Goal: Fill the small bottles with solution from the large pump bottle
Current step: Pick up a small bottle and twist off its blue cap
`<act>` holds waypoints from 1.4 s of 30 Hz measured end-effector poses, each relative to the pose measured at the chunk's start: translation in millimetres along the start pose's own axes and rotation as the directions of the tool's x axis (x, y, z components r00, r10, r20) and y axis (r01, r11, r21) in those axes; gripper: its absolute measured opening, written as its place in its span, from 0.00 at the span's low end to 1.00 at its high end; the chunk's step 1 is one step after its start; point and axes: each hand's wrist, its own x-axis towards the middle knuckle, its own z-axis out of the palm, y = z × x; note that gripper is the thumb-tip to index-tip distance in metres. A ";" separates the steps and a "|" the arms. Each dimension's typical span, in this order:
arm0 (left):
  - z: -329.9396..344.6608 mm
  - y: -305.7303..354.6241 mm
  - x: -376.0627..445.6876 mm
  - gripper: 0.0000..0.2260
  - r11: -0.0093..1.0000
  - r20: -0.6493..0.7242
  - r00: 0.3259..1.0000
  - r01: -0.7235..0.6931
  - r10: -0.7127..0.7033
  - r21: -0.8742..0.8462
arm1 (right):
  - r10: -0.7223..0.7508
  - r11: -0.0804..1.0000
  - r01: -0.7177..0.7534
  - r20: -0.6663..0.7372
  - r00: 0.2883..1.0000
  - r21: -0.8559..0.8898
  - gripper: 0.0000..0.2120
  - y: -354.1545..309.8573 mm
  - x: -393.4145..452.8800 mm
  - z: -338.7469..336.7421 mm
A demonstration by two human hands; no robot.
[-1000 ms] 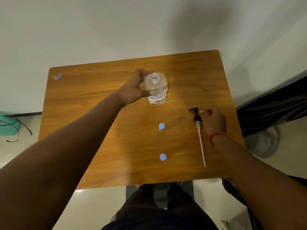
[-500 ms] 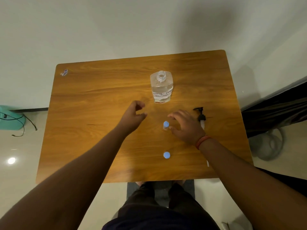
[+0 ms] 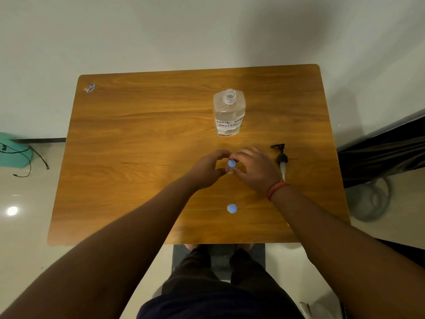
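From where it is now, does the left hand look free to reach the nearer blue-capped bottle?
Probably yes, once it lets go: the left hand is at the farther small bottle, and bare table lies between it and the nearer bottle.

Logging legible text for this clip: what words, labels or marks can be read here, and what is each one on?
"CONTAC..." over "SOLUTION": handwritten on the white label of the large bottle; the rest of the first line is too blurred to read.
Sticker at the table's far left corner: blue and white print, too small to read.
Red strip under the bottle's label: unreadable.
Small bottles' blue caps: no text visible.
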 end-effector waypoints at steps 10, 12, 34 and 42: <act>-22.7 34.8 1.6 0.10 0.976 -0.021 0.995 -0.101 0.099 -0.195 | -0.030 0.996 0.038 -0.098 0.995 0.081 0.20 -5.8 16.7 -42.9; -32.2 45.7 2.0 0.09 0.967 -0.015 0.992 -0.129 0.129 -0.221 | -0.043 0.994 0.056 -0.138 0.989 0.095 0.20 -8.2 23.7 -58.8; -204.5 273.6 -89.7 0.09 0.860 -0.312 0.864 -0.467 0.395 -0.204 | -0.233 0.936 0.334 -0.512 0.827 0.112 0.11 -148.5 67.1 -328.8; -270.6 360.4 -144.1 0.11 0.817 -0.366 0.775 -0.573 0.515 -0.064 | -0.349 0.901 0.434 -0.617 0.705 -0.014 0.10 -215.1 69.3 -425.3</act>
